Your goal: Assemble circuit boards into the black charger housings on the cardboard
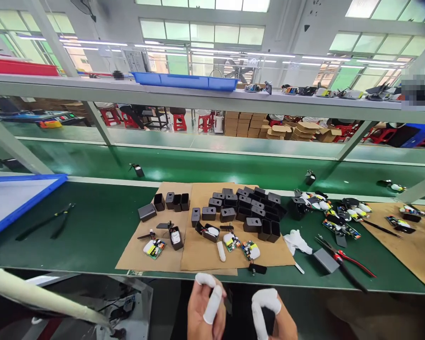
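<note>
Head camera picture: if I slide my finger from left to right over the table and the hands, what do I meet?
Black-handled pliers → dark box at the cardboard's left edge → left hand → right hand → grey box → thin black tweezers.

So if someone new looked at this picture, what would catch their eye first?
Probably the crowd of black cases on the cardboard, in the middle of the green bench. Next might be the white finger covers on the left hand and right hand, at the bottom of the view. The blue tray on the shelf above also stands out.
</note>
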A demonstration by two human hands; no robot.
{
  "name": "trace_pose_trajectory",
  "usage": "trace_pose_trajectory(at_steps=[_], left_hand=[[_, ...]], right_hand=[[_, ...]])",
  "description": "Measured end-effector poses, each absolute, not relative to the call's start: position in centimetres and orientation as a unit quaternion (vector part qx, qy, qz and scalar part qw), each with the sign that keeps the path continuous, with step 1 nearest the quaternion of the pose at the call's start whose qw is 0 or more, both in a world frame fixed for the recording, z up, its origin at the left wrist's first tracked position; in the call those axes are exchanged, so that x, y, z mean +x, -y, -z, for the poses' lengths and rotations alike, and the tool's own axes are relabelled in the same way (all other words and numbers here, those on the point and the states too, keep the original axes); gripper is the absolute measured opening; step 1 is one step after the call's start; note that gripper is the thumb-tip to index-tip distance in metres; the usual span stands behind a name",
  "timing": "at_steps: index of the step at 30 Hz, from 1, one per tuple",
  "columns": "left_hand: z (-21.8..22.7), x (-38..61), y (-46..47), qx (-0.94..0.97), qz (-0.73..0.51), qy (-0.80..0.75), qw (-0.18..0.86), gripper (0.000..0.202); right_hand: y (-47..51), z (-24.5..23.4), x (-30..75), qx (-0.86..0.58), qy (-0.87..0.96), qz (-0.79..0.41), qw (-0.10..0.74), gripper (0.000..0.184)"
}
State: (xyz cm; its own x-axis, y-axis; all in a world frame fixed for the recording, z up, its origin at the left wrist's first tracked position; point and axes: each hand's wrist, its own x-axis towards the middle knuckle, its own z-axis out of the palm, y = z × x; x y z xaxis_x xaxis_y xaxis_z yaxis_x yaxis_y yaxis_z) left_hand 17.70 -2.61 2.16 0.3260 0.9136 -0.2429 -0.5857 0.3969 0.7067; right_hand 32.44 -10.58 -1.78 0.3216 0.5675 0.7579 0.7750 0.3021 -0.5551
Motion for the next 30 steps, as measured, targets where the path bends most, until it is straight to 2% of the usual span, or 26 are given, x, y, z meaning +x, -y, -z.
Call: trace_pose_trajectory(at_steps=[3, 9, 13, 17, 21, 23, 26, 30], left_hand=[[-0.6, 16.9, 2.0, 0.269, -0.546, -0.385, 0.694, 0.047], [0.6, 15.6, 2.2, 0.293, -0.560, -0.418, 0.652, 0.044], [-0.2, 15.4, 1.9, 0.320, -0.587, -0.423, 0.612, 0.038], [-0.3, 14.4, 0.6, 0.368, -0.612, -0.457, 0.530, 0.035], [0.8, 12.4, -1.3, 0.415, -0.588, -0.492, 0.489, 0.037], [1.3, 11.3, -2.4, 0.441, -0.567, -0.506, 0.478, 0.039], [1.5, 10.1, -4.0, 0.483, -0.523, -0.510, 0.483, 0.041], [1.3, 9.9, -5.2, 0.536, -0.437, -0.489, 0.531, 0.033]], right_hand=[[9.6, 0.3, 32.6, -0.626, 0.563, 0.102, 0.530, 0.014], [4.4, -1.3, 31.4, -0.724, 0.576, 0.129, 0.357, 0.007], [1.4, -0.8, 29.6, -0.747, 0.576, 0.128, 0.307, 0.018], [0.7, -0.1, 27.8, -0.742, 0.586, 0.085, 0.314, 0.022], [0.4, 0.5, 26.2, -0.716, 0.598, 0.045, 0.358, 0.008], [0.2, 0.7, 25.7, -0.692, 0.614, 0.014, 0.379, 0.012], [0.0, 1.0, 25.7, -0.654, 0.631, -0.015, 0.416, 0.019], [0.1, 1.0, 26.6, -0.634, 0.640, -0.019, 0.434, 0.015]])
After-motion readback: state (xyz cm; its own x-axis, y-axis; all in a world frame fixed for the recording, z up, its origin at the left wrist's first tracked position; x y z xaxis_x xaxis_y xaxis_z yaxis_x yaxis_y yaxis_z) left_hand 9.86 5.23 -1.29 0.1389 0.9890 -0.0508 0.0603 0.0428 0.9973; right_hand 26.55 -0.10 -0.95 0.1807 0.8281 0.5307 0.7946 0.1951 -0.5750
